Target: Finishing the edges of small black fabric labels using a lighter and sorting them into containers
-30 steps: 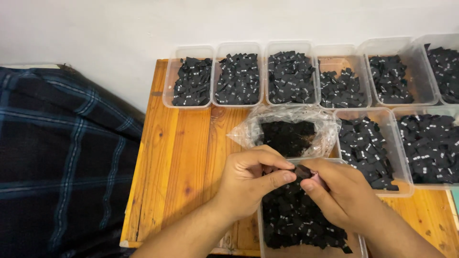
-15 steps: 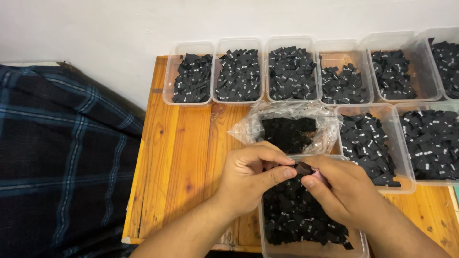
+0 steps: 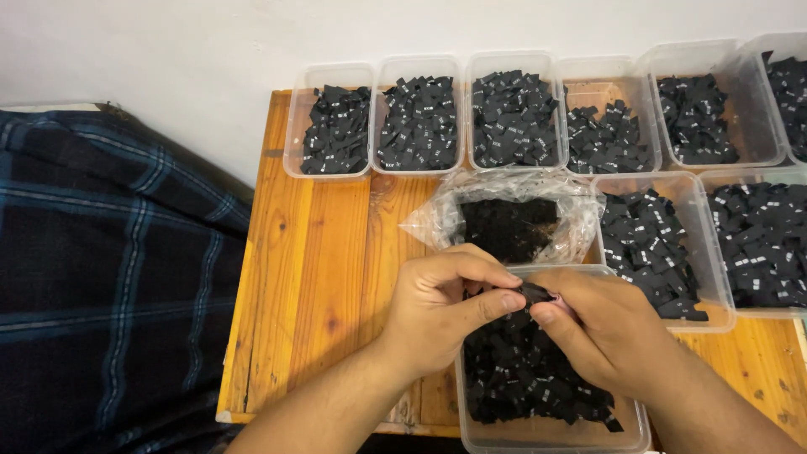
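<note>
Black fabric tag (image 3: 535, 292): pinched betw. my left hand (image 3: 437, 315) & right hand (image 3: 601, 332) over clear tub (image 3: 551, 439). Looks light, limp; best held by edges.

Nine clear plastic tubs of small black labels sit on the wooden desk (image 3: 328, 277): six in the far row (image 3: 513, 118), two to the right of the plastic bag (image 3: 504, 220), and one (image 3: 538, 395) nearer than it. One bag holds more labels. Two hands (image 3: 441, 315) (image 3: 605, 332) meet over the nearest tub, pinching one black label (image 3: 531, 292).
</note>
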